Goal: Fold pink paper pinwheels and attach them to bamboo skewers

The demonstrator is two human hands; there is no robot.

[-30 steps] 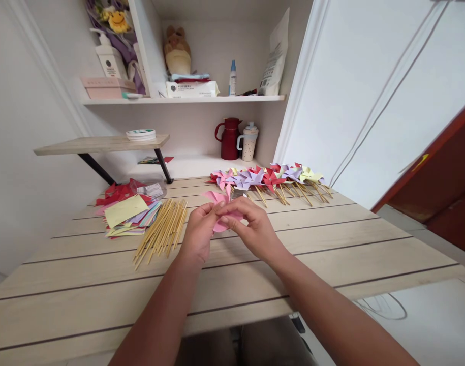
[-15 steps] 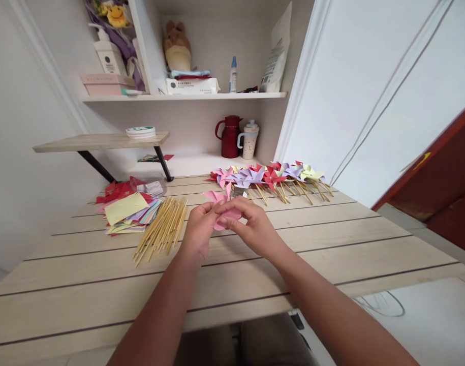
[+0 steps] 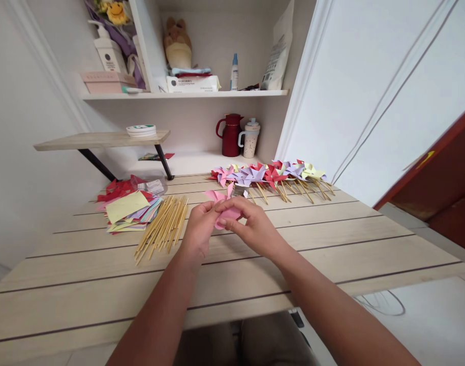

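The table (image 3: 331, 239) carries sticks (image 3: 161, 227) and a paper stack (image 3: 127, 212) toward its left edge, finished pinwheels (image 3: 270, 175) along its far edge. Above its middle, the left hand (image 3: 197, 234) and right hand (image 3: 251, 226) meet, equally near. Both pinch the pink paper (image 3: 221, 209) between their fingertips, folds pointing away from the person.

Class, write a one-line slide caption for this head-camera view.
Both hands, left hand and right hand, fold a pink paper pinwheel beside wooden sticks.
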